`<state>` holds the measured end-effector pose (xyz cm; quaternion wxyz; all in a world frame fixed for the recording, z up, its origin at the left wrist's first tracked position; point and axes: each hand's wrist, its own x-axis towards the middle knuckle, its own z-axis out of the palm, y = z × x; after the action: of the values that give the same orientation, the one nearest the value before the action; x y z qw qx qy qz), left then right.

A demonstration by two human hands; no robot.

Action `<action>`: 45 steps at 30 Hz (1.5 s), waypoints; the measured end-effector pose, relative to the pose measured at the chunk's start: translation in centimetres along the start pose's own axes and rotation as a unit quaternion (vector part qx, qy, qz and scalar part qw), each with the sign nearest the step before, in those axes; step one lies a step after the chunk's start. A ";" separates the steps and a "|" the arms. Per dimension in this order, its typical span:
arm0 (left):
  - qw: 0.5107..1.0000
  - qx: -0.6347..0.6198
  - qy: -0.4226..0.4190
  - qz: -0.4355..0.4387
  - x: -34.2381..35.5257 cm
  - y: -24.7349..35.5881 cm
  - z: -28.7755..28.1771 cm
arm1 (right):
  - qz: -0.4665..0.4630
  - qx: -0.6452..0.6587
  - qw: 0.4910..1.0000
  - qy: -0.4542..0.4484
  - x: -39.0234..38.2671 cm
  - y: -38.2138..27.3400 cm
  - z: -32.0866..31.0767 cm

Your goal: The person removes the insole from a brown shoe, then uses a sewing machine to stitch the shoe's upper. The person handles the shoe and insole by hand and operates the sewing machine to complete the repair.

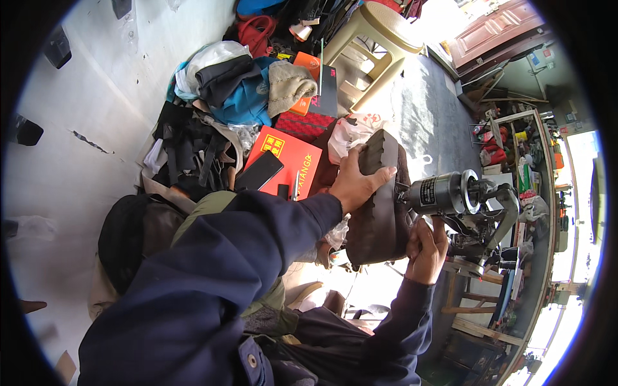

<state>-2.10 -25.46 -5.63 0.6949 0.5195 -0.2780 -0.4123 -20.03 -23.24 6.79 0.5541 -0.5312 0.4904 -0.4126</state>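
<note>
A dark brown leather article (371,222) with a scalloped edge hangs at the head of a metal sewing machine (441,195). Whether it is a shoe or a bag I cannot tell. My left hand (358,183) grips its upper left part, thumb laid across the surface and fingertips partly hidden. Just below the machine head is my right hand (427,251), its fingers curled and pinched together by the article's right edge. What those fingers pinch is hidden. The needle area is also out of sight, behind the machine head and the leather.
Left of the article lie a red box (302,157) and a black phone (260,171). A white plastic bag (351,136) sits behind it. Clothes (241,87) are heaped farther left, and a beige plastic stool (380,32) stands at the back. Cluttered shelves (524,148) line the right side.
</note>
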 end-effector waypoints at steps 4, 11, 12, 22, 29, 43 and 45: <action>0.999 -0.006 -0.021 -0.027 0.4 -1.1 0.2 | -0.027 0.019 0.997 0.073 -3.7 0.6 2.8; 0.996 0.034 -0.073 -0.047 0.9 -0.6 -0.2 | -0.034 -0.102 0.983 -0.151 -5.7 -0.9 7.4; 0.995 0.024 -0.081 -0.051 0.8 -0.4 -0.2 | -0.043 -0.087 0.979 -0.181 -5.3 -1.1 7.5; 0.973 -0.084 -0.174 -0.124 1.4 1.4 -0.5 | 0.095 -0.179 0.978 0.042 -2.8 4.9 -16.7; 0.952 -0.148 -0.208 -0.170 1.9 1.7 -0.3 | 0.113 -0.410 0.891 0.160 2.2 15.2 -28.6; 0.966 -0.081 -0.190 -0.154 1.1 2.9 -0.6 | -0.087 -0.389 0.848 0.348 2.8 5.8 -34.0; 0.965 -0.087 -0.192 -0.158 1.1 2.9 -0.7 | -0.069 -0.382 0.843 0.372 3.6 8.2 -36.8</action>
<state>-0.15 -25.66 -3.14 0.5973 0.4054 -0.2837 -0.6312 -56.04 -32.73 -0.06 0.0531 -0.5397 0.7405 -0.3969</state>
